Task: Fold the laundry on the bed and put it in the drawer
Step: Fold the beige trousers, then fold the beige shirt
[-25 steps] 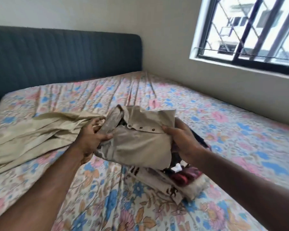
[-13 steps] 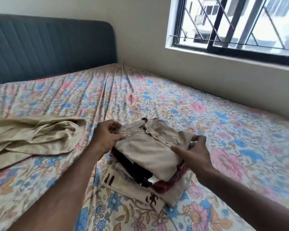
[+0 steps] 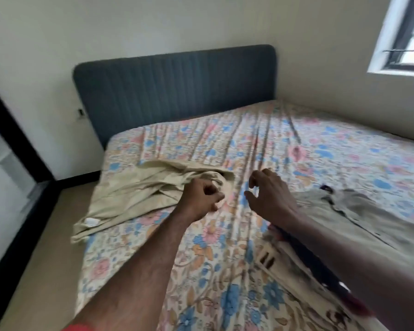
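Reaching over floral sheet (image 3: pixel 225 271): left hand (image 3: pixel 201 199) curled empty beside crumpled beige trousers (image 3: pixel 139 192); right hand (image 3: pixel 270 197) loosely spread, empty.

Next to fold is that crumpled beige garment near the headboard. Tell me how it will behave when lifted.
The beige garment lies in loose creases, so it will probably hang floppy and unfold. It looks thin, likely light. Spread wide, it may drag over the floral sheet unless both hands lift it.

Both forearms bare to the bottom frame edge. Left hand (image 3: pixel 202 199) and right hand (image 3: pixel 270 199): no rings, watch or gloves visible. Red sleeve edge (image 3: pixel 78 328) at left arm, lower frame.
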